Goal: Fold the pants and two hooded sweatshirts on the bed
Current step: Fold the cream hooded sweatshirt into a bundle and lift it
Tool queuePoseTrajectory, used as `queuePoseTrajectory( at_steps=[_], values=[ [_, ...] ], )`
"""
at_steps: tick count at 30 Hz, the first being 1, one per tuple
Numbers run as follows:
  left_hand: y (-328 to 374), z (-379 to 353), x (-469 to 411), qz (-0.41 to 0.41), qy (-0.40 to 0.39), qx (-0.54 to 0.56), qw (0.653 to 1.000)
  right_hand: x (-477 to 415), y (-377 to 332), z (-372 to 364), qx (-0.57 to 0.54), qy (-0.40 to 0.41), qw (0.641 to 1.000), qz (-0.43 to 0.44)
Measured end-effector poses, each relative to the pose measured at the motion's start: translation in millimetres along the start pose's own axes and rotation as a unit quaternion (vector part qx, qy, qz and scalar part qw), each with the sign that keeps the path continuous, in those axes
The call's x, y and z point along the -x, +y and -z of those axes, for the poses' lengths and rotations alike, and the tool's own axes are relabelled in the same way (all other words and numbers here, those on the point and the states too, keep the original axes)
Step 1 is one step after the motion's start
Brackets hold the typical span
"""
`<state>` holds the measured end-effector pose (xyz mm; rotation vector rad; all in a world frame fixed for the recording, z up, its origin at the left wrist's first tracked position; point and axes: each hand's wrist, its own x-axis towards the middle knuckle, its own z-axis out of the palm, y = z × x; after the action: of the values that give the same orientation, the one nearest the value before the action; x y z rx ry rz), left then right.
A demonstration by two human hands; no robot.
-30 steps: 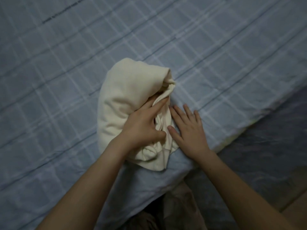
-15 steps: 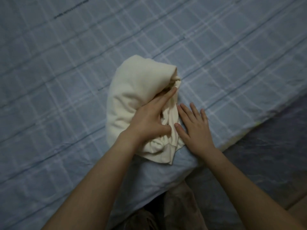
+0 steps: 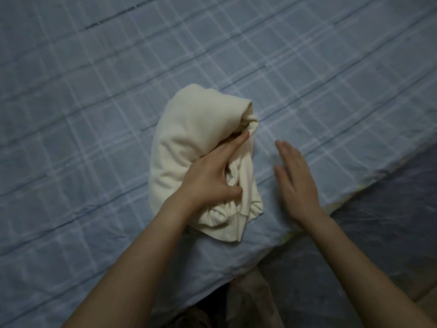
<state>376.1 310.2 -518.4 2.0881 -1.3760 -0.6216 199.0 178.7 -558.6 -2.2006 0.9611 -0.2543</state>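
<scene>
A cream garment (image 3: 189,138), rolled into a thick bundle with ribbed cuffs showing at its near end, lies on the blue checked bed sheet (image 3: 94,102) near the bed's front edge. My left hand (image 3: 210,176) presses on the bundle's right side, fingers pushed into its open fold and thumb against the cloth. To the right, my right hand (image 3: 295,178) is flat with fingers together, a short gap away from the bundle and holding nothing. I cannot tell whether the garment is pants or a sweatshirt. No other garment is in view.
The bed's front edge (image 3: 343,202) runs diagonally from lower middle to the right. Beyond it hangs a darker blue cover (image 3: 378,245), with a strip of floor (image 3: 425,292) at the lower right. Brownish cloth on my legs (image 3: 248,299) shows at the bottom.
My right hand has lifted off the bundle's edge and moved to the right, leaving a gap. My left hand stays pressed into the bundle. The view has shifted slightly.
</scene>
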Motion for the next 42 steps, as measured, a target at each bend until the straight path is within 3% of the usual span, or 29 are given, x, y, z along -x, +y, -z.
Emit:
queuePoseTrajectory(
  at_steps=[2,4,7,10,13,15,17,19,22,25,27,29,31,33,35,38,42],
  values=[
    [-1,0,1,-0.006,-0.003,0.008,1.0,-16,-33,25,-0.088,0.063,0.99,0.092],
    [-2,-1,1,-0.011,-0.002,0.008,1.0,-43,-70,46,-0.077,0.089,0.967,0.226],
    [0,-3,0,-0.008,-0.005,0.006,1.0,-89,-117,53,0.056,-0.018,0.943,0.327],
    [9,1,5,-0.011,-0.023,-0.012,1.0,-122,-129,39,0.172,-0.186,0.92,0.3],
    [27,8,25,-0.033,-0.038,0.04,0.998,-135,-120,35,0.11,-0.23,0.922,0.291],
    [34,23,44,-0.073,0.068,0.1,0.99,-139,-113,36,0.085,-0.231,0.925,0.289],
    [22,43,56,-0.074,0.23,0.037,0.97,-141,-105,35,0.072,-0.237,0.926,0.285],
    [-1,61,51,0.002,0.307,-0.056,0.95,-142,-100,33,0.065,-0.24,0.927,0.28],
    [-18,58,27,0.125,0.195,-0.076,0.97,-146,-94,33,0.067,-0.234,0.927,0.285],
    [-15,21,17,0.134,0.138,-0.144,0.971,-147,-77,30,0.097,-0.24,0.918,0.301],
    [-13,8,14,0.139,0.127,-0.193,0.963,-141,-66,29,0.1,-0.251,0.926,0.263],
    [-12,9,11,0.141,0.12,-0.203,0.962,-129,-61,31,0.096,-0.198,0.952,0.211],
    [-15,12,12,0.134,0.124,-0.189,0.965,-107,-60,30,0.064,-0.037,0.983,0.171],
    [-19,15,16,0.129,0.132,-0.171,0.968,-70,-65,23,-0.059,0.112,0.988,0.093],
    [-22,15,18,0.126,0.14,-0.168,0.968,-36,-72,6,-0.156,0.101,0.983,0.012],
    [-21,13,17,0.124,0.147,-0.18,0.965,-17,-73,-19,-0.119,0.035,0.992,-0.019],
    [-11,12,19,0.126,0.143,-0.196,0.962,-18,-82,-22,-0.215,0.086,0.97,-0.079]
  ],
)
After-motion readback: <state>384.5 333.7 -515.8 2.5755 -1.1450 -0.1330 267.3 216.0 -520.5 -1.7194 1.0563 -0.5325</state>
